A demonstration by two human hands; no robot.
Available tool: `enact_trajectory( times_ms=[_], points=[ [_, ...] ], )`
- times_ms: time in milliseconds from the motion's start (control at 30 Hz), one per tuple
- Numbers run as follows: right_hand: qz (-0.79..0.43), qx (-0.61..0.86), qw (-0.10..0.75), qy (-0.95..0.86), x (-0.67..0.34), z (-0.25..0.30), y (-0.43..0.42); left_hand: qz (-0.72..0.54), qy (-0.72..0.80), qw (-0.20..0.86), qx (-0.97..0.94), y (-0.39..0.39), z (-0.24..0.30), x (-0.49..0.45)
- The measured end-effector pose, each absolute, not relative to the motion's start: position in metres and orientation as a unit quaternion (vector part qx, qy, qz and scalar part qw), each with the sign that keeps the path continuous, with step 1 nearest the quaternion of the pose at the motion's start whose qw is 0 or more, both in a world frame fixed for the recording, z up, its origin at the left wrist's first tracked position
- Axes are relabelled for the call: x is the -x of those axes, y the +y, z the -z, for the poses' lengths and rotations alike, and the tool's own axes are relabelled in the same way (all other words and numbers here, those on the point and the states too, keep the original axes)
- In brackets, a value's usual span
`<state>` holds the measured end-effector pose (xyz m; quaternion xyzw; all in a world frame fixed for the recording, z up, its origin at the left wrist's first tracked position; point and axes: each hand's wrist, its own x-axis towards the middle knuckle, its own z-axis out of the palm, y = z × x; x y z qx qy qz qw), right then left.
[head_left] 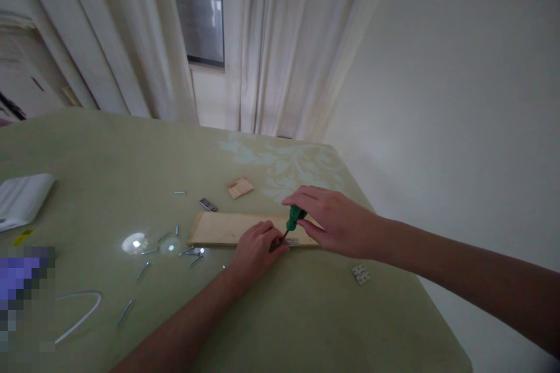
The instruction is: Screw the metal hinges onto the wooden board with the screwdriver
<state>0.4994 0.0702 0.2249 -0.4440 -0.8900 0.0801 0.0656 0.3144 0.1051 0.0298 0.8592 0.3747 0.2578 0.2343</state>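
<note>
A pale wooden board point(223, 228) lies flat on the green table point(109, 157). My right hand point(336, 221) is closed round a green-handled screwdriver point(294, 220), whose tip points down at a small metal hinge point(290, 241) on the board's near edge. My left hand point(256, 249) rests on the board beside the tip, fingers pinched at the hinge; what they hold is too small to make out.
Several loose screws point(151, 251) lie left of the board. Another hinge point(208, 204) and a small wooden piece point(240, 187) sit behind it, a hinge pair point(361, 273) near the right edge. A white object point(21, 198) and a white cable point(79, 315) lie left.
</note>
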Motion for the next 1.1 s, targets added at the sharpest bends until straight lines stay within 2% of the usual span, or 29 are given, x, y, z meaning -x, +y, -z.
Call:
enact_trajectory(
  times_ms=[100,267,500,700,767,900,1000,1100],
  points=[
    [-0.085,0.490,0.032,-0.867,-0.494,-0.225,0.072,-0.254,0.377,0.236,-0.859,0.105,-0.030,-0.314],
    [0.040,0.535,-0.092,-0.839,-0.485,-0.227,0.074,-0.254,0.381,0.232,-0.858,0.106,-0.029,-0.316],
    [0.005,0.472,-0.067,-0.879,-0.488,-0.226,0.069,-0.247,0.383,0.220,-0.863,0.105,-0.030,-0.317],
    [0.012,0.489,-0.050,-0.871,-0.497,-0.222,0.062,-0.239,0.375,0.218,-0.869,0.105,-0.029,-0.315],
    [0.004,0.504,0.026,-0.863,-0.511,-0.225,0.053,-0.232,0.374,0.221,-0.870,0.104,-0.029,-0.314],
    [-0.024,0.601,0.248,-0.759,-0.552,-0.216,0.026,-0.235,0.364,0.229,-0.872,0.103,-0.035,-0.310],
    [-0.067,0.691,0.440,-0.570,-0.577,-0.175,0.000,-0.252,0.382,0.239,-0.856,0.106,-0.054,-0.300],
    [-0.202,0.663,0.621,-0.365,-0.585,-0.118,-0.033,-0.265,0.418,0.218,-0.841,0.107,-0.077,-0.275]
  ],
)
